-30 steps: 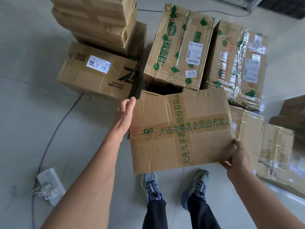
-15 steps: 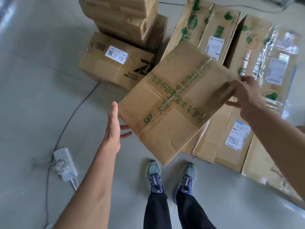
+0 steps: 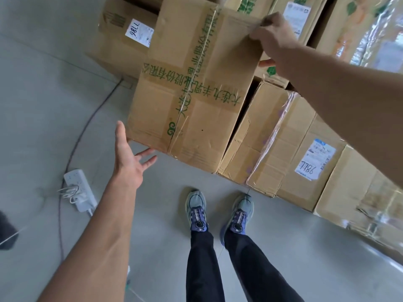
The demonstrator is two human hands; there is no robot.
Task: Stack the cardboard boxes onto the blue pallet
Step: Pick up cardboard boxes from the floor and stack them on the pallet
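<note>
— Where's the box?
— The taped box point(image 3: 196, 83) hangs tilted in front of you. Your right grip point(image 3: 274, 40) is clamped on its far edge, thumb underneath.
— And the left?
— Your left grip point(image 3: 128, 162) is released, fingers spread, just beside the near corner. Bare floor point(image 3: 43, 105) lies to the left, with a power strip point(image 3: 79, 190) on it. More boxes point(image 3: 283, 149) crowd the right.

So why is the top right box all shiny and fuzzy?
Head view, top right: the plastic-wrapped box throws back light as white glare. Head view, lower right: the corner box is smeared by motion blur. Head view, middle: the box with green writing looks sharp.
</note>
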